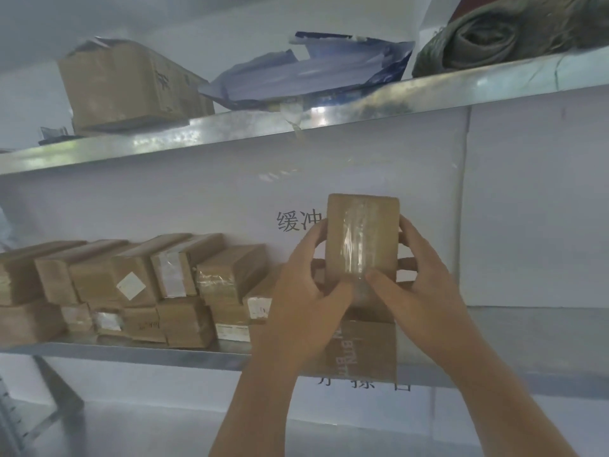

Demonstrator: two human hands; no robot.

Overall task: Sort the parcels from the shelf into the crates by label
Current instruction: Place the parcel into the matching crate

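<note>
Right then, both hands had it: the left hand (304, 293) and the right hand (420, 282) clasped a small taped parcel (362, 240) from either side, fingers curled round its edges, thumbs pressed on the near face. It stood on end, long axis upright, held just in front of the shelf (148, 352), right of the stacked parcels (138, 285). No label showed on the visible face; a turn looked due.

A parcel (362, 239) stands upright between the left hand (304, 291) and right hand (425, 285), before the lower shelf (131, 352), whose stacked parcels (131, 288) lie to its left, with a box (128, 87) on the upper shelf (230, 133) above.
</note>
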